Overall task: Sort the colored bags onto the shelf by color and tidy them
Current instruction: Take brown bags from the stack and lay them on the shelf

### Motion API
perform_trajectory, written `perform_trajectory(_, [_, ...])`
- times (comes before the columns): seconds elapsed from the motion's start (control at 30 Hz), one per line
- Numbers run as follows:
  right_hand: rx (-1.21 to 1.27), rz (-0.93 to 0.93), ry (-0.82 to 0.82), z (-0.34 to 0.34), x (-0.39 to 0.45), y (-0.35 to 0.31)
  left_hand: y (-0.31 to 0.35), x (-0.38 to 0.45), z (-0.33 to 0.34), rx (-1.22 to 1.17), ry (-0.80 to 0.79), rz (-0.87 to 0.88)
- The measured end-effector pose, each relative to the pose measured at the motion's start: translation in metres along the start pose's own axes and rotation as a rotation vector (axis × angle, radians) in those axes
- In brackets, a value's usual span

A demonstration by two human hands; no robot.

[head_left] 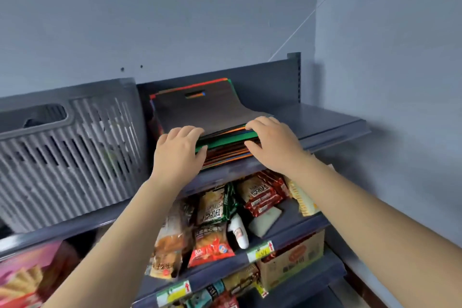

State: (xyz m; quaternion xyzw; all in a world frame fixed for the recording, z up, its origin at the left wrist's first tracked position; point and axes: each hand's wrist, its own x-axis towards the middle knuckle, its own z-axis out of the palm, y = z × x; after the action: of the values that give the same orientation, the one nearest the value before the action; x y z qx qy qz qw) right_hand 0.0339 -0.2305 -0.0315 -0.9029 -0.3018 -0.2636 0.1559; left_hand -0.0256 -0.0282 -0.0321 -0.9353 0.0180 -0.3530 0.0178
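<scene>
Two bare forearms, no sleeves, watch or rings in sight; left hand [178,150] and right hand [272,144] ungloved, fingers [257,124] short-nailed.

Two hands, one stack of colored bags [207,117], one gray basket [67,150], and four visible shelf levels.

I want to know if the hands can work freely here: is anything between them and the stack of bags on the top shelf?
Nothing visible. The left hand and the right hand already rest on the front edge of the stack of bags. The grey basket stands beside the stack, to its left.
</scene>
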Motion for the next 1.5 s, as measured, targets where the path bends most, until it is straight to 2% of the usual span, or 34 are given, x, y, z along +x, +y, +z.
perform_trajectory(0.07, [0.047, -0.018, 0.014, 0.011, 0.021, -0.001, -0.014, 0.007, 0.003, -0.014, -0.049, -0.051])
perform_trajectory(0.17, [0.036, -0.087, -0.051, 0.021, 0.049, 0.008, -0.028, 0.020, 0.010, -0.041, -0.152, -0.094])
perform_trajectory(0.33, [0.135, -0.152, -0.310, 0.020, 0.089, 0.025, -0.040, 0.034, 0.011, -0.136, -0.226, -0.136])
perform_trajectory(0.4, [0.170, -0.186, -0.363, 0.017, 0.099, 0.029, -0.042, 0.037, 0.008, -0.146, -0.268, -0.153])
perform_trajectory(0.53, [0.201, -0.282, -0.413, 0.012, 0.114, 0.036, -0.043, 0.046, 0.003, -0.210, -0.333, -0.227])
perform_trajectory(0.77, [0.412, -0.259, -0.471, 0.015, 0.129, 0.048, -0.043, 0.062, 0.000, -0.325, -0.349, -0.282])
perform_trajectory(1.0, [0.456, -0.261, -0.420, 0.018, 0.130, 0.053, -0.031, 0.073, -0.001, -0.312, -0.376, -0.255])
perform_trajectory(1.27, [0.462, -0.261, -0.354, 0.014, 0.129, 0.049, -0.022, 0.074, 0.002, -0.142, -0.219, -0.230])
perform_trajectory(1.4, [0.497, -0.223, -0.388, 0.005, 0.131, 0.051, -0.025, 0.063, 0.007, -0.102, 0.064, -0.056])
perform_trajectory(1.5, [0.610, -0.112, -0.434, -0.002, 0.131, 0.057, -0.035, 0.056, 0.008, -0.047, 0.234, 0.019])
